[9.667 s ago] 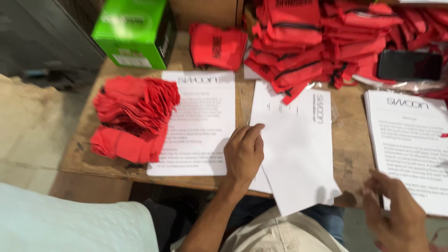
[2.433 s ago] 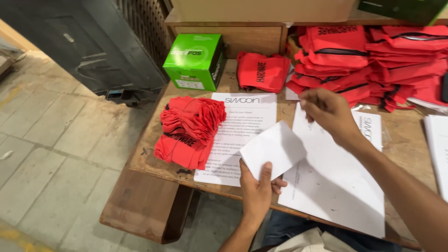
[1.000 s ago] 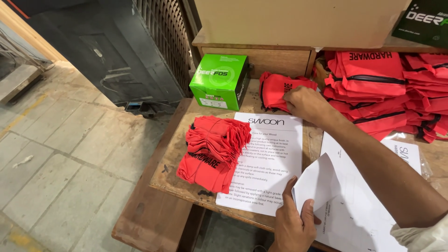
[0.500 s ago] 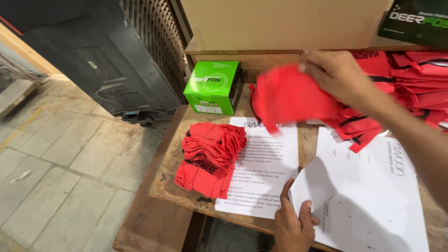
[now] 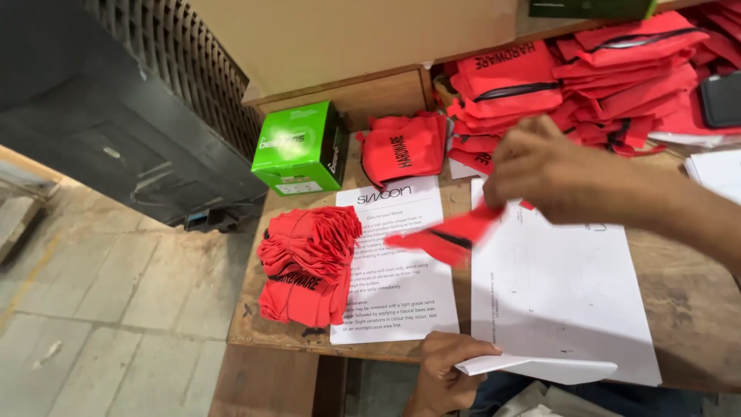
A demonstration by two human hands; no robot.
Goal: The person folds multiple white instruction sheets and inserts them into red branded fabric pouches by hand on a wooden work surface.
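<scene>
**Red pouch held above the paperwork, folded sheet pinched at the table edge**

Your right hand (image 5: 544,166) grips one end of a red fabric pouch (image 5: 449,238) with a dark zip line, fingers closed on it. The pouch hangs in the air, tilted down to the left, over the gap between two white sheets. It is blurred, so its exact shape and the way your fingers wrap it are hard to make out. Your right forearm runs off the right edge of the view.

Your left hand (image 5: 446,369) sits at the near edge of the wooden table (image 5: 671,270), thumb and fingers pinching a folded white sheet (image 5: 540,366) that sticks out to the right, seen almost edge-on. The wrist is cut off at the bottom of the view.

Under the pouch lies a large white sheet (image 5: 567,297), faintly marked. Just left of it lies a printed instruction sheet (image 5: 390,297), partly covered at its left side by a bundle of red pouches (image 5: 305,266).

Beyond that sheet, a single red pouch with black lettering (image 5: 403,147) stands against a wooden ledge, with a green cardboard box (image 5: 299,150) to its left. At the upper right, a big stack of red zip pouches (image 5: 587,77) runs out of view, and a dark phone (image 5: 722,99) rests on it, cut off by the edge. A large brown carton (image 5: 347,35) fills the top, and a dark metal cabinet (image 5: 100,116) stands on the floor to the left.
</scene>
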